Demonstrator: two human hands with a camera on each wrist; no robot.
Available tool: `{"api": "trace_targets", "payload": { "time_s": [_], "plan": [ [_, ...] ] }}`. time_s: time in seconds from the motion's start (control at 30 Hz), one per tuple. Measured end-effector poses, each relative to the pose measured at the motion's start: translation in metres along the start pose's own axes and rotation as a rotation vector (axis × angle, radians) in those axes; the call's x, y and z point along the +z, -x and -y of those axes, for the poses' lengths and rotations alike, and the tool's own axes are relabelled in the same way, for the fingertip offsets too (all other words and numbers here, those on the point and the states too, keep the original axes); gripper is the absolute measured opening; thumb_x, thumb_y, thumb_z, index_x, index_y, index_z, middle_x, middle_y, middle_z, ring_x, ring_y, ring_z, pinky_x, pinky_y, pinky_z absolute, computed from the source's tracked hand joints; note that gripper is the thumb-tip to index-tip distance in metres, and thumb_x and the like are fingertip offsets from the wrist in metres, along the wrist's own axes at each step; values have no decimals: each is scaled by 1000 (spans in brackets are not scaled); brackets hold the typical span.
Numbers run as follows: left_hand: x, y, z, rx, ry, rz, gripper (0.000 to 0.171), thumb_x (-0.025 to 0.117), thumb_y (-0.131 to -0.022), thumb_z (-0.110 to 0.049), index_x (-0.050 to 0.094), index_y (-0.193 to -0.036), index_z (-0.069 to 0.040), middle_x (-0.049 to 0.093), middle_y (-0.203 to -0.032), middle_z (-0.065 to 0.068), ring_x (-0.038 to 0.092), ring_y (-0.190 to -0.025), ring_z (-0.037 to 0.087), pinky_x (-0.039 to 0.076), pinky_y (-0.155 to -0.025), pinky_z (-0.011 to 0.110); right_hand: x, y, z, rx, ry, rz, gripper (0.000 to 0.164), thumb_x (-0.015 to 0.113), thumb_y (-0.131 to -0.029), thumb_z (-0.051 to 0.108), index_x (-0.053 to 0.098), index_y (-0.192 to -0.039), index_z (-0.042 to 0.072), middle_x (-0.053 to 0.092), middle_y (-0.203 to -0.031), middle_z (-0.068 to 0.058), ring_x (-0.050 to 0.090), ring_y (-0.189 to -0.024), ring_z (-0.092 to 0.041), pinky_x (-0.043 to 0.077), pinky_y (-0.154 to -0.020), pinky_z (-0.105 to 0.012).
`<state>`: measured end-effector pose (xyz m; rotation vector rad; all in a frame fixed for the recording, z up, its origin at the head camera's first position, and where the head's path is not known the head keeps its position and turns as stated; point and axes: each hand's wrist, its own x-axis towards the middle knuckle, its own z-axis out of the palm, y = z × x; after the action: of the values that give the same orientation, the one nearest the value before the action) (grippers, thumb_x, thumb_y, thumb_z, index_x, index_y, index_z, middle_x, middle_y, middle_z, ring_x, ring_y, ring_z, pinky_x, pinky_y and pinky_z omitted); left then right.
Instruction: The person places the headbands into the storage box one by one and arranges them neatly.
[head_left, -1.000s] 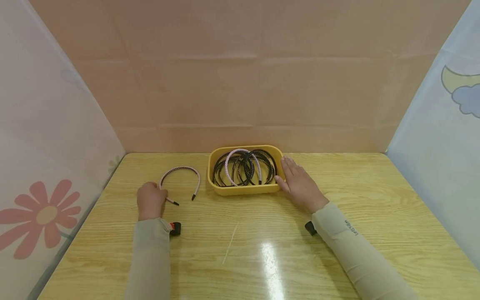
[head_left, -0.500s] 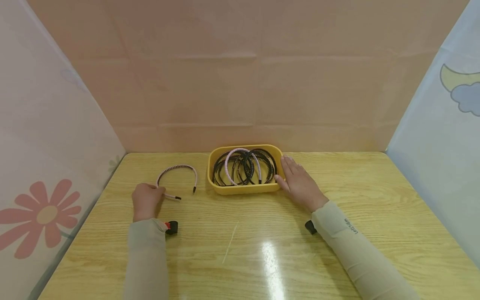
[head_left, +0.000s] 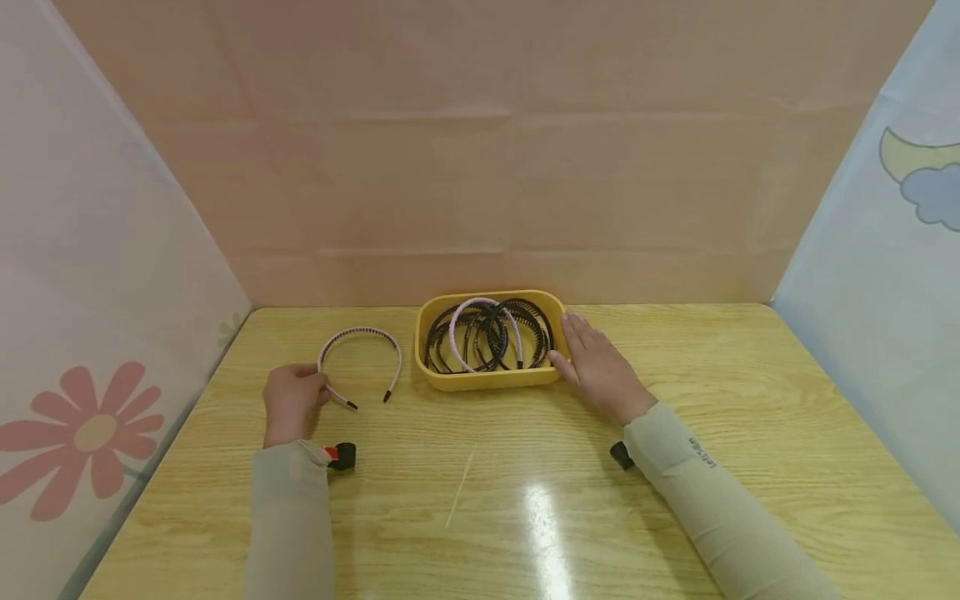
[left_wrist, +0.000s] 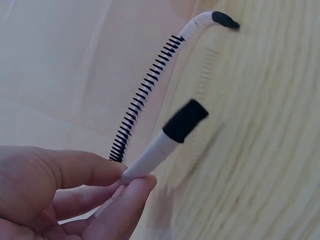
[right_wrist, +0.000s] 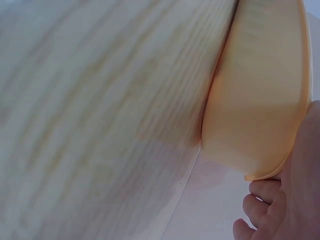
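Between thumb and fingertips, my left hand pinches one arm of a pale pink headband. Black comb teeth line its inner side, and both ends have black tips; in the left wrist view one tip points away just beyond the fingers. The headband is to the left of a yellow plastic basket. My right hand rests against the basket's right end, fingers extended along it and thumb at the front rim. Inside the basket lie several black headbands and a pale pink one, overlapping each other.
The basket stands near the back of a wood-grain table, close to the brown back wall. Side panels with a printed flower and a moon with a cloud flank the table. Black wrist straps show at the cuffs.
My left hand has shifted slightly left. The headband in it tilted, its free tip swinging away and then back toward me. My right hand and the basket have stayed in place.
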<state>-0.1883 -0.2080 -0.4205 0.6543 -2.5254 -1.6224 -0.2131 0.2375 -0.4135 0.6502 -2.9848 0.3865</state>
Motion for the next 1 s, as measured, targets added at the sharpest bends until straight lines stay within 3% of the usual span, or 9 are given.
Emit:
{"api": "trace_targets", "payload": {
  "time_s": [0.33,0.63,0.8,1.0],
  "plan": [
    [1,3,-8,89,99,-18,36,59,-98,-2,60,-130,16,65,-118,33,63,-67,-3,57,-66,15,0,1,0,3,18,6,73,36,-111,41,15,-157,-11,13,-166,-24,14,-153,-41,15,-123,-56],
    [-1,1,-16,115,207,-39,38,61,-99,-1,58,-135,13,61,-128,31,64,-73,-6,57,-71,14,1,0,0,0,26,5,73,35,-111,42,15,-157,-11,14,-166,-25,13,-153,-41,14,-123,-55],
    [-4,5,-25,93,332,-16,42,60,-100,0,54,-140,11,59,-126,23,64,-79,-6,56,-80,16,0,0,0,-1,25,7,73,35,-111,42,14,-157,-11,13,-166,-25,12,-154,-40,14,-124,-55],
    [-5,10,-35,85,523,20,44,63,-98,2,54,-141,9,64,-107,4,69,-89,3,56,-85,20,1,-1,0,0,19,6,73,38,-111,40,15,-157,-11,14,-166,-25,13,-153,-41,14,-123,-55]
  ]
}}
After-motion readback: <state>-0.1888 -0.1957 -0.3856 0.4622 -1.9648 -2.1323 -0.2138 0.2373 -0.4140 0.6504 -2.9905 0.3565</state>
